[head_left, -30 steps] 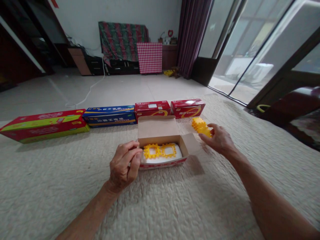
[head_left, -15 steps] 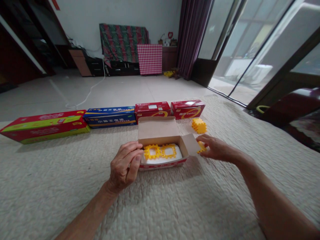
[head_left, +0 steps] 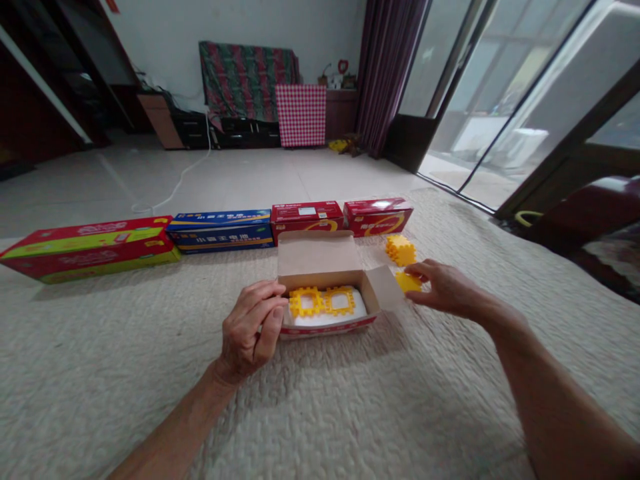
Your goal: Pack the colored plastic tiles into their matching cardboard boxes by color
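An open cardboard box (head_left: pixel 325 270) with a red outer side lies on the cream quilted cover. Inside it two yellow toothed frame pieces (head_left: pixel 322 301) rest on white packing. My left hand (head_left: pixel 251 330) grips the box's left end, thumb and fingers pinching its wall. Just right of the box flap, my right hand (head_left: pixel 443 289) pinches a yellow toothed piece (head_left: pixel 407 281) between thumb and forefinger, low over the cover. Behind it sits a small stack of yellow pieces (head_left: pixel 401 249).
Along the cover's far edge runs a row of closed boxes: a long red and green one (head_left: pixel 90 248), a blue one (head_left: pixel 220 231), two red ones (head_left: pixel 306 218) (head_left: pixel 379 216). Beyond is tiled floor, a white cable, cabinets, a checked cloth, curtains and glass doors at right.
My right hand left the stack of yellow pieces, came down to the box's right flap with a single piece, then shifted slightly back and right. My left hand stayed on the box.
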The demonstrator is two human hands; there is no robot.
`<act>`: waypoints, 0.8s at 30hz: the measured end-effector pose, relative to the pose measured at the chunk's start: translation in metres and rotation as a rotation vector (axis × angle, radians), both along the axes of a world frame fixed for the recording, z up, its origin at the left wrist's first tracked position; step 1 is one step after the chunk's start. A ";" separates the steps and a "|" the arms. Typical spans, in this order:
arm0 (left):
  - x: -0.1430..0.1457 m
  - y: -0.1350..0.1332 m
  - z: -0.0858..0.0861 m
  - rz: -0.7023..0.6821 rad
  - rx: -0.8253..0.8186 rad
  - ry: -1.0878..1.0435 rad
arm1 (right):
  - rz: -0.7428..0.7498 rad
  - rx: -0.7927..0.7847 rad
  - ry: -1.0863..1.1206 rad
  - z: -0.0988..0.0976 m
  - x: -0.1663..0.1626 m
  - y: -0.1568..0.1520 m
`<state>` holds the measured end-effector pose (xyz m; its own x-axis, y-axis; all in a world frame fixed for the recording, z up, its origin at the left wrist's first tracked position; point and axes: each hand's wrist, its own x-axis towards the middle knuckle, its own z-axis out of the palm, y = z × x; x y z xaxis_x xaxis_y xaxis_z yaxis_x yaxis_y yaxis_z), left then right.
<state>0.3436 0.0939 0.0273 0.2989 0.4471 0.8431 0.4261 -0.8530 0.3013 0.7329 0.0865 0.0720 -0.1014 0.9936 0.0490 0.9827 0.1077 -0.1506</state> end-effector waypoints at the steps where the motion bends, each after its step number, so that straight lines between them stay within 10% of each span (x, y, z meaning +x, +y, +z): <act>1: 0.000 0.000 -0.001 -0.001 -0.004 0.001 | -0.014 0.061 0.019 0.007 0.003 -0.002; 6: 0.002 0.001 -0.003 0.006 -0.015 -0.007 | 0.141 0.334 0.244 0.047 -0.032 -0.016; 14: 0.004 -0.005 -0.002 0.059 -0.066 -0.041 | 0.468 0.075 0.237 0.054 -0.146 -0.003; 24: 0.005 -0.004 -0.004 0.051 -0.076 -0.051 | 0.344 0.021 0.069 0.057 -0.117 -0.001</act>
<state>0.3482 0.0901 0.0235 0.2316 0.5239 0.8197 0.4510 -0.8044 0.3867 0.6155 0.0859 0.1286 -0.4261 0.9004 0.0876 0.8757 0.4349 -0.2098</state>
